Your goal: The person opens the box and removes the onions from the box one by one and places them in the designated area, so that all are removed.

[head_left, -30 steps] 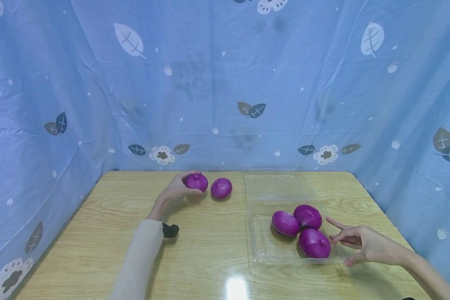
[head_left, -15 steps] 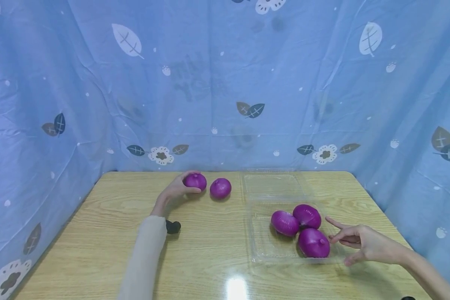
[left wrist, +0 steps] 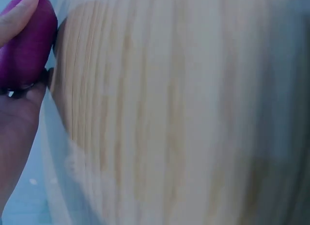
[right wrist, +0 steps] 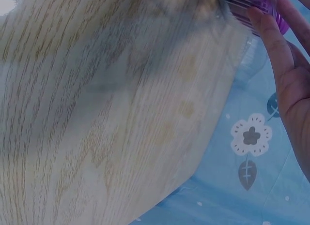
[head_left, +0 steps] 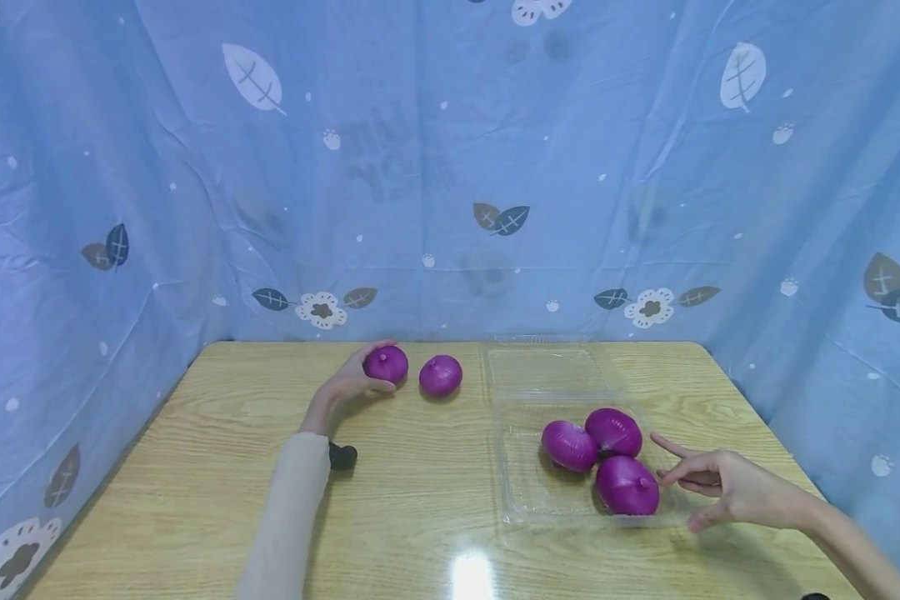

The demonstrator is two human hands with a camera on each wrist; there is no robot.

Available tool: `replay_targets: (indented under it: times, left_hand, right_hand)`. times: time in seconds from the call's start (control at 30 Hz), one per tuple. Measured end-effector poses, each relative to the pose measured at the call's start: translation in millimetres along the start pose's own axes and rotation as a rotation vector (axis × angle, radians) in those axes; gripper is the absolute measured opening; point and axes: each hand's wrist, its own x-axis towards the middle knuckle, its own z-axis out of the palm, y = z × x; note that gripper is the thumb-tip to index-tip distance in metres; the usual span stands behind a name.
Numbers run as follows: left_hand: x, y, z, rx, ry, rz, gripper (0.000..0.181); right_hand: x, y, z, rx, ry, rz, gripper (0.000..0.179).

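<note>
My left hand [head_left: 352, 377] curls round a purple onion [head_left: 387, 365] near the table's back edge. In the left wrist view the thumb lies on that onion [left wrist: 28, 43]. A second onion [head_left: 441, 376] sits on the table just to its right. On the right lies a clear plastic clamshell box [head_left: 521, 500], lid folded back, with three onions [head_left: 627, 486] in its base. My right hand [head_left: 735, 492] is at the box's right side, thumb and index finger extended. In the right wrist view, a fingertip of the right hand [right wrist: 290, 75] overlaps the clear wall.
The wooden table [head_left: 390, 517] has a blue patterned curtain [head_left: 450, 167] behind it and along both sides. The box's clear lid [head_left: 547, 368] lies flat toward the back edge. A black wrist-worn piece [head_left: 342, 456] sticks out beside the left sleeve [head_left: 288, 517].
My left hand and the onion in it have shifted slightly left, widening the gap to the second onion. The right hand and the box have stayed put.
</note>
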Motion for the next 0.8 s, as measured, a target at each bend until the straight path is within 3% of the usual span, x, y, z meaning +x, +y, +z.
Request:
replay_targets:
  times: [0.17, 0.53, 0.8]
  left_hand:
    - [-1.0, -1.1, -4.9, 0.097, -0.002, 0.066, 0.091]
    - [-2.3, -1.5, -12.8, 0.134, -0.016, 0.105, 0.099]
    - [-0.3, -3.9, -15.0, 0.069, -0.029, 0.099, 0.098]
  right_hand:
    - [0.5, -0.3, -0.2, 0.01, -0.006, -0.01, 0.042]
    - [0.4, 0.9, -0.1, 0.021, -0.012, -0.012, 0.042]
    - [-0.4, 1.7, 0.1, -0.007, -0.005, -0.007, 0.044]
